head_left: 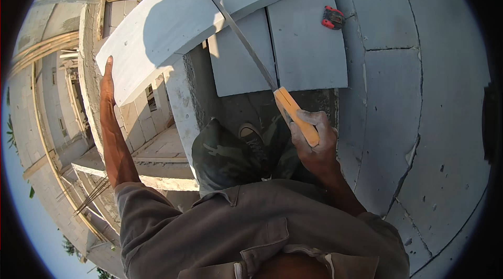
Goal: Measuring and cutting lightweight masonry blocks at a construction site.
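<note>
A long white aerated concrete block (126,51) lies slantwise across other pale blocks, its left end jutting out. My left hand (107,88) grips that left end, thumb on the upper face; its fingers are hidden behind the block. In my right hand (318,143) is the yellow handle of a hand saw (246,43). The blade runs up and left across the long block, its far end near the top of the view. How deep the teeth sit in the block, I cannot tell. My head's shadow falls on the block's face.
Two flat blocks (241,59) lie beneath, a dark gap between them. A red and black tape measure (333,18) rests on the right. A jointed block wall (390,90) rises at the right. Down left are unfinished walls and bamboo poles (39,116). My shoe (251,135) stands below.
</note>
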Motion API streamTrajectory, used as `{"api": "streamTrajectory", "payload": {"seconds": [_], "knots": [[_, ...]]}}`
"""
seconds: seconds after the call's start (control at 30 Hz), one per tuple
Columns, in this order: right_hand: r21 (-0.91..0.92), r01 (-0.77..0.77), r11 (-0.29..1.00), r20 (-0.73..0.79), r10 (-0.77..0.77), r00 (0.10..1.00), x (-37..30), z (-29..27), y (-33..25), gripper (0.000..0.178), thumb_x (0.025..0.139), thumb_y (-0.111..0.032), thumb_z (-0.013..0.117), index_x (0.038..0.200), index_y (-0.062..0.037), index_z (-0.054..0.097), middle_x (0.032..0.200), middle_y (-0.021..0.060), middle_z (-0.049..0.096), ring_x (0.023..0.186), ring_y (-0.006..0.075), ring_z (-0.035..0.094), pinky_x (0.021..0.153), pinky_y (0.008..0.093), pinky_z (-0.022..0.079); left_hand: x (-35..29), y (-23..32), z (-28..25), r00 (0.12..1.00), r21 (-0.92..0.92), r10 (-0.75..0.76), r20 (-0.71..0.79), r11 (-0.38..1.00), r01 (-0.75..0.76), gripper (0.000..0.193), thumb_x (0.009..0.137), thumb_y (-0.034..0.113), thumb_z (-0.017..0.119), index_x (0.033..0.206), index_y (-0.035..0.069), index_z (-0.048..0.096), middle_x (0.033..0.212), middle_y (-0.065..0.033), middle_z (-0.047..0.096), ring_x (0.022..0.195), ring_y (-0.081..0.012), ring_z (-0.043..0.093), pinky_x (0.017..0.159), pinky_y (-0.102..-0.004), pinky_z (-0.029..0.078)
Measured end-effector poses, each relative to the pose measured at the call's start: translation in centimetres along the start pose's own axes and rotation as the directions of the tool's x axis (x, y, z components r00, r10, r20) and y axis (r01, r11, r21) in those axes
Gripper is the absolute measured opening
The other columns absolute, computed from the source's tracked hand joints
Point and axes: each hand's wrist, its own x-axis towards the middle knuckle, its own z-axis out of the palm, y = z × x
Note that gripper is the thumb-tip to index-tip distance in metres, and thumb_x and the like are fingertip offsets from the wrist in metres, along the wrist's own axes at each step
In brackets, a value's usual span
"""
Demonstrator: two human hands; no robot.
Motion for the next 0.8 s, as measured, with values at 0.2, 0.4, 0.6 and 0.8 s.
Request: {"api": "streamTrajectory", "payload": {"seconds": [0.2, 0.4, 0.6, 0.8], "knots": [[-0.032, 0.166, 0.986, 0.065, -0.164, 0.984, 16.3, 6.2, 0.4, 0.02, 0.084, -0.008, 0.066, 0.095, 0.0016, 0.054, 0.068, 0.0168, 0.059, 0.057, 0.0269, 0.062, 0.054, 0.0359, 0.047, 0.5, 1.2, 3.2, 0.998, -0.072, 0.004, 0.059, 0.997, 0.0, 0.11, 0.073, 0.076, 0.058, 0.143, -0.006, 0.034, 0.139, -0.0297, 0.043, 0.126, -0.0351, 0.046, 0.104, -0.0423, 0.038], [0.053, -0.075, 0.996, 0.051, 0.072, 0.996, 0.5, 1.1, 0.9, 0.021, 0.082, 0.002, 0.065, 0.101, 0.0025, 0.056, 0.092, 0.0153, 0.066, 0.084, 0.0185, 0.069, 0.073, 0.0318, 0.055, 0.3, -1.5, -0.9, 0.999, 0.035, 0.019, -0.035, 0.999, -0.018, 0.113, 0.07, 0.079, 0.057, 0.143, -0.005, 0.034, 0.141, -0.0321, 0.039, 0.13, -0.04, 0.042, 0.105, -0.0463, 0.036], [-0.032, 0.116, 0.993, 0.07, -0.113, 0.991, 17.0, 7.3, 1.6, 0.02, 0.085, -0.01, 0.065, 0.097, 0.0017, 0.055, 0.073, 0.0181, 0.063, 0.064, 0.0298, 0.062, 0.058, 0.0369, 0.05, 1.0, 1.2, 3.3, 0.996, -0.078, 0.013, 0.089, 0.997, -0.006, 0.114, 0.071, 0.078, 0.058, 0.142, -0.009, 0.034, 0.14, -0.0321, 0.041, 0.125, -0.0395, 0.047, 0.102, -0.0421, 0.04], [0.043, -0.1, 0.994, 0.034, 0.099, 0.995, 0.3, 1.9, 1.8, 0.02, 0.083, -0.003, 0.067, 0.1, 0.001, 0.057, 0.09, 0.0213, 0.068, 0.08, 0.0291, 0.071, 0.071, 0.0361, 0.057, -0.5, -0.5, 0.0, 1.0, -0.07, 0.019, 0.021, 0.997, -0.017, 0.114, 0.071, 0.078, 0.058, 0.141, -0.009, 0.035, 0.136, -0.0313, 0.045, 0.123, -0.0372, 0.05, 0.101, -0.0408, 0.042]]}}
